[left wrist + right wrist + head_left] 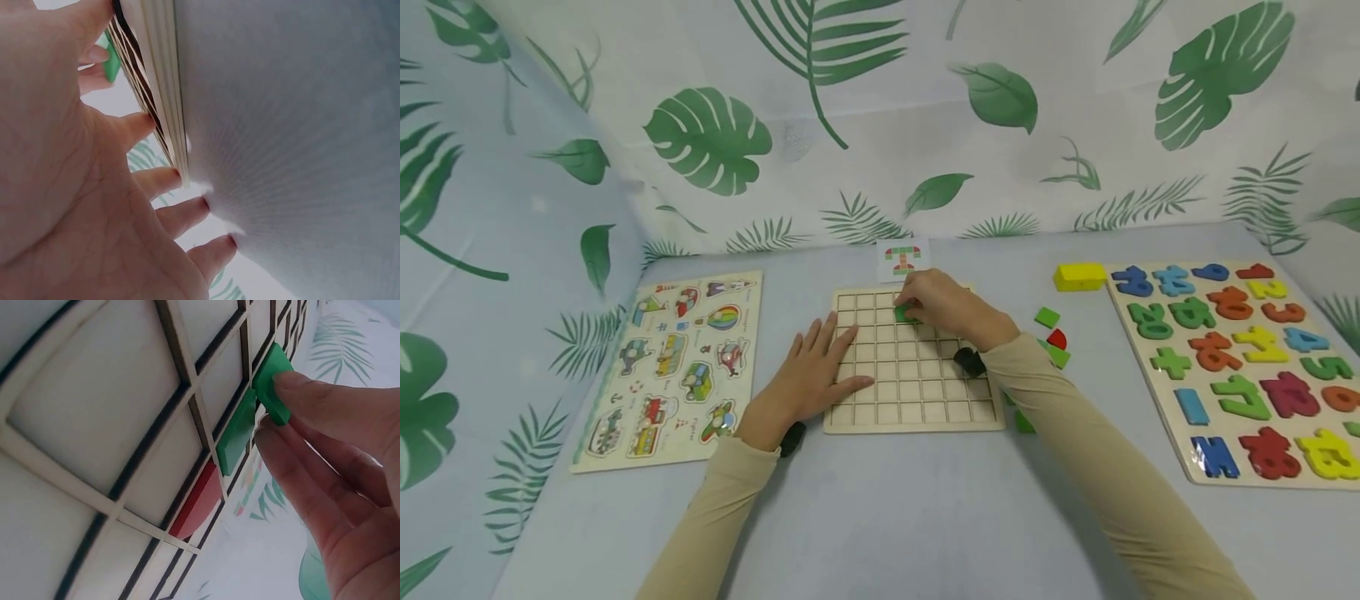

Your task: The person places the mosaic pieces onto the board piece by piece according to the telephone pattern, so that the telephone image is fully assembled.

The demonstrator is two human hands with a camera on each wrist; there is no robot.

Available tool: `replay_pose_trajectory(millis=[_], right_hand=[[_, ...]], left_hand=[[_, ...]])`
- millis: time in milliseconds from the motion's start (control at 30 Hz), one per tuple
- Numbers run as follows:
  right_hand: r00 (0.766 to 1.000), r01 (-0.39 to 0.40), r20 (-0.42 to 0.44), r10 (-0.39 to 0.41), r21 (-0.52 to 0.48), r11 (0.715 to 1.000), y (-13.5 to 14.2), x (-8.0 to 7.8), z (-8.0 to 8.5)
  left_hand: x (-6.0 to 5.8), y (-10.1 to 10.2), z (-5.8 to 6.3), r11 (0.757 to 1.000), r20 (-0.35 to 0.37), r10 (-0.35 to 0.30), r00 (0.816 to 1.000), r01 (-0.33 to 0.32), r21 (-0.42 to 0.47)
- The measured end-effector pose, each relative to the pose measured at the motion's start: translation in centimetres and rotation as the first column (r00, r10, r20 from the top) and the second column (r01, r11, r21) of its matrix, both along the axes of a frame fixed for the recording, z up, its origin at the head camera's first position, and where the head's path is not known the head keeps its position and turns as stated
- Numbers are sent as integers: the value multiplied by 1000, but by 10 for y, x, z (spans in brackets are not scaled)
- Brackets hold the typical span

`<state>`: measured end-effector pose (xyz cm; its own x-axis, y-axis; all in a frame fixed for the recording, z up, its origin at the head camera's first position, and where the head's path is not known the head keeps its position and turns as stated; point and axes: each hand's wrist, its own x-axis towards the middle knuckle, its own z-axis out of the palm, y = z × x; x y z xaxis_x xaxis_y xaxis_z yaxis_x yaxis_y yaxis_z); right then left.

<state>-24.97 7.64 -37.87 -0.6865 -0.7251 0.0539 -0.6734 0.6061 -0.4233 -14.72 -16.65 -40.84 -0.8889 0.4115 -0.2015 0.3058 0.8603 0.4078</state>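
Observation:
A wooden grid board lies on the table in front of me. Over its far rows, my right hand pinches a green square tile between thumb and fingers, tilted against the grid. In the right wrist view, another green tile and a red rounded tile sit side by side in neighbouring cells. My left hand lies with spread fingers at the board's left edge, its thumb and index finger reaching over the board. A small pattern card with a red and green figure stands just beyond the board, partly behind the right hand.
Right of the board lie loose green tiles and a red tile, some hidden under the right forearm. A yellow block stands farther back. A number puzzle is at right, a picture puzzle at left. Leaf-printed cloth hangs behind.

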Motion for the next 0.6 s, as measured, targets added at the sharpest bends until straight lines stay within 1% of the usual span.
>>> replay_pose_trajectory(millis=[133,600], right_hand=[[1000,-6,-7,6,26,1000,0,0,-2],[999,-9,-37,9,8,1000,-4,4,-6]], left_hand=[[0,0,0,1000,-1,0,1000,0,-4],[0,0,-1,1000,-11,-9,1000,9,-17]])
